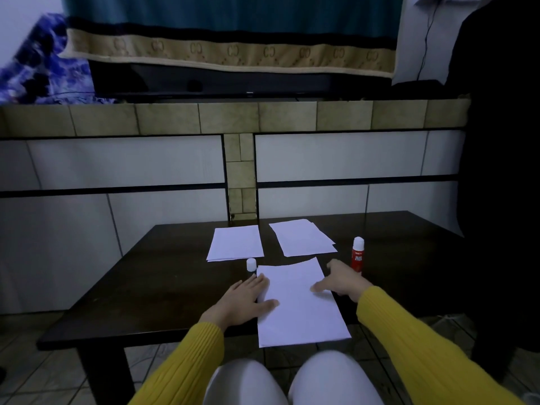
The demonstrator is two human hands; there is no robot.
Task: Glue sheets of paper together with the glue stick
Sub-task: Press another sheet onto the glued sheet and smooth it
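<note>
ribbed mustard-yellow sleeves point(415, 346), pale grey trousers point(327, 378), bare hands.

A home living room: a cloth-draped TV point(222, 83) on a tiled ledge point(228, 116), a blanket point(43, 62), a low dark table point(163, 276).

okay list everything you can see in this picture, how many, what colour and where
near sheet: one, white, table front, under both hands
far left sheets: small stack, white, table back
far right sheets: small stack, white, fanned, table back
glue stick: one, red, white cap, upright, right of the near sheet
small stick: one, white cap, upright by the left hand
table: one, dark wood
tiled ledge: one, beige, behind
curtain: one, teal, tan border
left hand: flat on the sheet's left edge
right hand: fingers on the sheet's right edge
sleeves: two, yellow
</note>
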